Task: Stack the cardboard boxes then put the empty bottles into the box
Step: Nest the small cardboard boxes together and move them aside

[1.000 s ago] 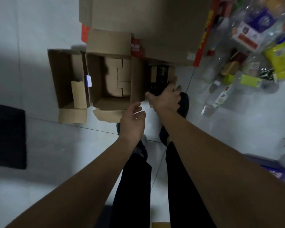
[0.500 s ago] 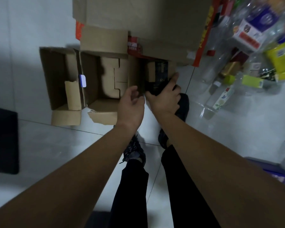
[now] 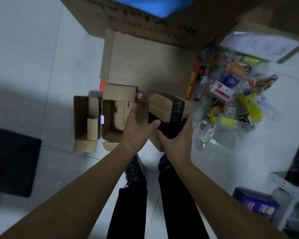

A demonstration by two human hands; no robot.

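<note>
matt brown cardboard boxes (image 3: pixel 150 69), clear glossy plastic bottles (image 3: pixel 231 100), smooth pale tile floor (image 3: pixel 33 66) w/ slight sheen

I see my left hand (image 3: pixel 138 129) and right hand (image 3: pixel 178 141) gripping a small dark-banded cardboard box (image 3: pixel 167 106) from either side, between the open box (image 3: pixel 91 116) and the empty bottles (image 3: pixel 231 100).
</note>
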